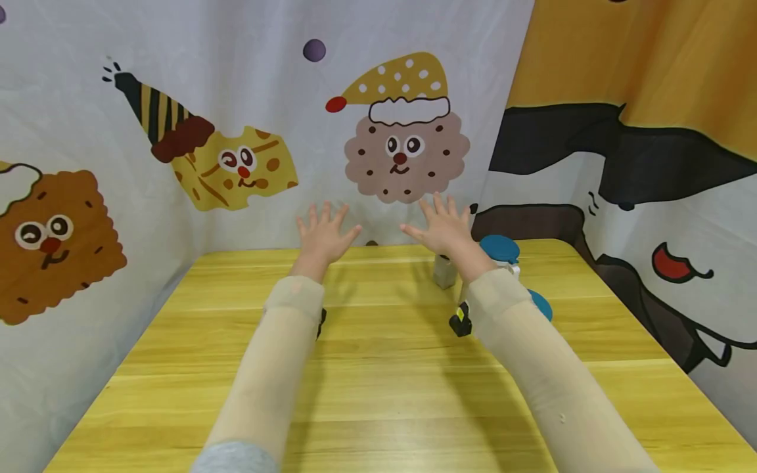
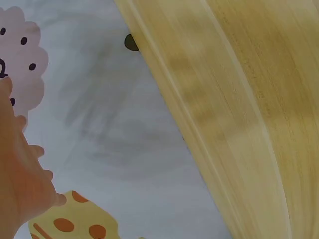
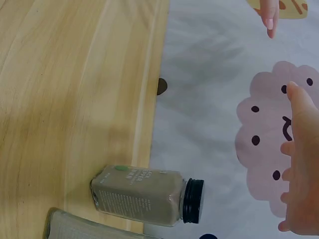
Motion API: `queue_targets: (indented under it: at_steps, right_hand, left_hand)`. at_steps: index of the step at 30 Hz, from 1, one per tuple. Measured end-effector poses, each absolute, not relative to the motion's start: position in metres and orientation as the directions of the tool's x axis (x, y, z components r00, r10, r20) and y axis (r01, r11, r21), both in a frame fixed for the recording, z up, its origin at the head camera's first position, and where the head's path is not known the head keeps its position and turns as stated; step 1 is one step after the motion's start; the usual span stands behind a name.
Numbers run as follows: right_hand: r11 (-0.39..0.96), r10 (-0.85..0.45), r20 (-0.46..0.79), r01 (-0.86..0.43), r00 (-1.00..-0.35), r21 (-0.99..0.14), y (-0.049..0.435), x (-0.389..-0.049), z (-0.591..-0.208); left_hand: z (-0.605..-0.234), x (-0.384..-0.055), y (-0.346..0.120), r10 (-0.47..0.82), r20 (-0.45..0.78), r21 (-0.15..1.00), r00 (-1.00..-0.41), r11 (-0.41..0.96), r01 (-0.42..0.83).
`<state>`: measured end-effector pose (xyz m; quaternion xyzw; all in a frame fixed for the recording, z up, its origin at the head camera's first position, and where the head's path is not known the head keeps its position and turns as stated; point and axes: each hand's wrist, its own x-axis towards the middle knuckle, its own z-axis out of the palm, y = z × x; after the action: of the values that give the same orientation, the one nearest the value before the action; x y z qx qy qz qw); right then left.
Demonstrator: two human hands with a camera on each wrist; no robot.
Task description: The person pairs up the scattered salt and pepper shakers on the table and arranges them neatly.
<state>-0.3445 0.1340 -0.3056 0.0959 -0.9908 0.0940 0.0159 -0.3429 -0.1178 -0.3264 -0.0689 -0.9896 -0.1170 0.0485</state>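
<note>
- As they hover over the far end of the wooden table (image 1: pixel 378 401), the left hand (image 1: pixel 322 238) and right hand (image 1: pixel 446 230) spread their fingers apart.
- Black-capped bottle (image 3: pixel 138 196), upright on the table's far right.
- Cartoon-print curtain (image 1: pixel 254 66) behind the table.

You have a rectangular, yellow wood-grain table (image 1: pixel 378 407), its far edge set just beside a white fabric hanging (image 1: pixel 248 39) with visible soft folds. On that hanging you will note a printed yellow cheese wedge (image 1: pixel 278 154), a round pink biscuit (image 1: pixel 408 180) in a spotted cap, and, at left, a square brown biscuit (image 1: pixel 89 230). To your right hangs orange, black and white printed fabric (image 1: pixel 591 59). Lighting casts soft-edged shadows (image 1: pixel 467 381) on the table.
</note>
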Motion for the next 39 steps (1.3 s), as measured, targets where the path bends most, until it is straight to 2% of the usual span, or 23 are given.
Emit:
queue_targets:
  at_steps: [15, 28, 39]
  right_hand:
    - [0.964, -0.183, 0.087, -0.196, -0.979, -0.179, 0.148, -0.336, -0.302]
    - [0.96, -0.188, 0.133, -0.211, -0.973, -0.185, 0.154, -0.322, -0.294]
    - [0.946, -0.213, 0.209, -0.255, -0.955, -0.202, 0.158, -0.305, -0.288]
  left_hand:
    - [-0.326, -0.336, -0.11, 0.187, 0.149, 0.248, -0.971, 0.944, 0.22]
    - [-0.329, -0.329, -0.097, 0.224, 0.234, 0.272, -0.946, 0.919, 0.285]
    - [-0.328, -0.322, -0.09, 0.228, 0.274, 0.343, -0.934, 0.885, 0.316]
